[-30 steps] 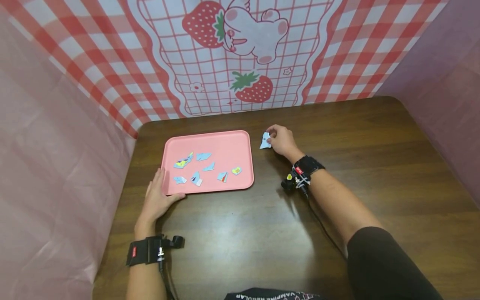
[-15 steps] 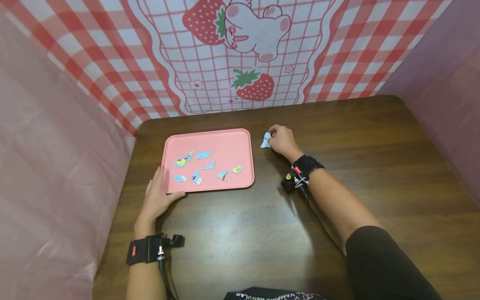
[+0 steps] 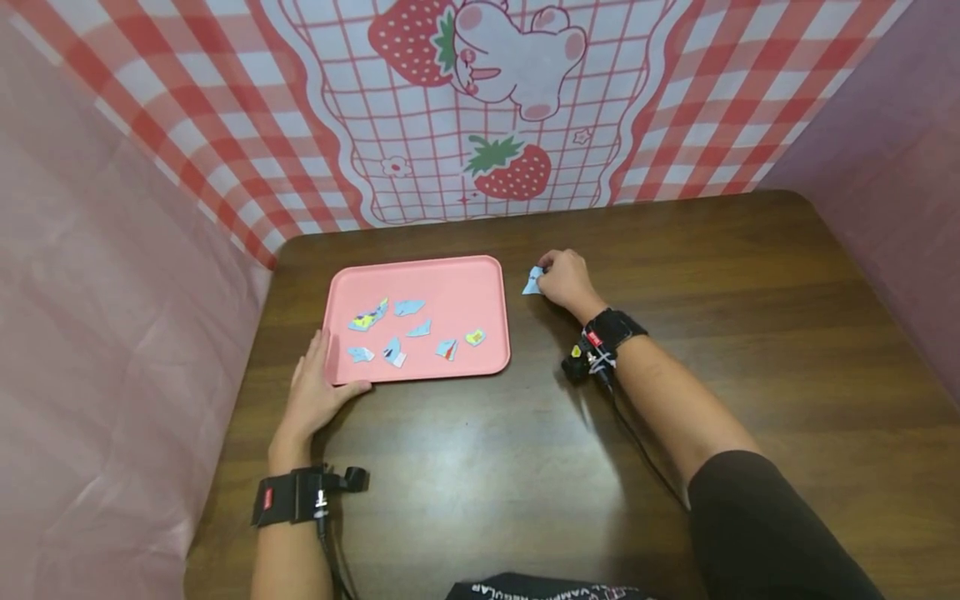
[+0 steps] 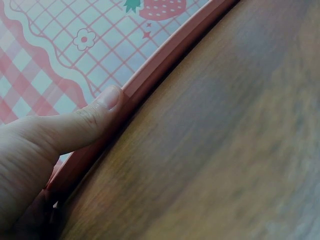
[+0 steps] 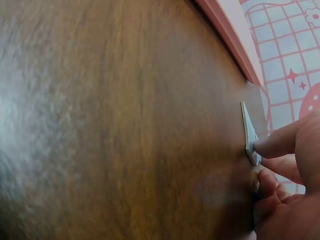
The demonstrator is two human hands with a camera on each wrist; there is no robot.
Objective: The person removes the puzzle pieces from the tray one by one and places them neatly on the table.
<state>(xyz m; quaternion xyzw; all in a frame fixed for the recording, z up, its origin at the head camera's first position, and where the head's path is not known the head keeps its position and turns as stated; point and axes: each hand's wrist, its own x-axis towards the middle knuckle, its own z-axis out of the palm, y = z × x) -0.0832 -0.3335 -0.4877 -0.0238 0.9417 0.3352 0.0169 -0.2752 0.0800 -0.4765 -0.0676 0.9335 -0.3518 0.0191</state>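
Observation:
A pink tray [image 3: 420,271] lies on the table with several irregular, flat puzzle pieces on it, mostly light blue with printed patches. At its front left corner rests my left hand [image 3: 310,397], the fingers along the left side and the thumb along the front edge. In the left wrist view, that thumb [image 4: 95,117] touches the tray's outer wall. To the right of the tray, my right hand [image 3: 566,282] pinches a light-blue puzzle piece [image 3: 532,283] against or just above the table. The right wrist view shows this puzzle piece [image 5: 248,131] edge-on at the fingertips, which partly cover it.
The brown wooden table [image 3: 712,333] runs wide on the right and in front. A red-and-white checked cloth [image 3: 667,142] with strawberries hangs behind it, and pink cloth [image 3: 120,333] hangs at the left. Cables trail from both wrist cameras.
Hardly anything differs: the view has tipped very slightly. The left hand stays at the tray corner, and the right hand keeps pinching the puzzle piece in nearly the same place.

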